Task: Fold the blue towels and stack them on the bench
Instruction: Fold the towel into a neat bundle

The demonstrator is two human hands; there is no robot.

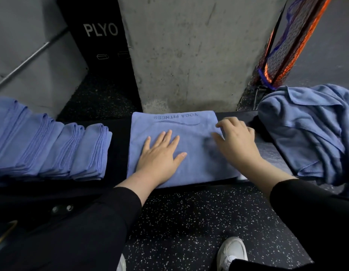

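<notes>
Towel (175,122): blue, folded flat into a rectangle on your black bench (118,145), "YOGA FITNESS" print at its far edge, upside down to you.
Left hand (160,153): your palm lies flat on the towel, fingers straight and spread.
Right hand (236,137): your curled fingers rest at the towel's right edge; whether they pinch it cannot be told.
Folded stack (52,147): overlapping row at the bench's left.
Unfolded pile (310,130): crumpled at the right.

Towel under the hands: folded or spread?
Folded: the towel lies as a compact rectangle on the bench, left hand flat on it.
</notes>
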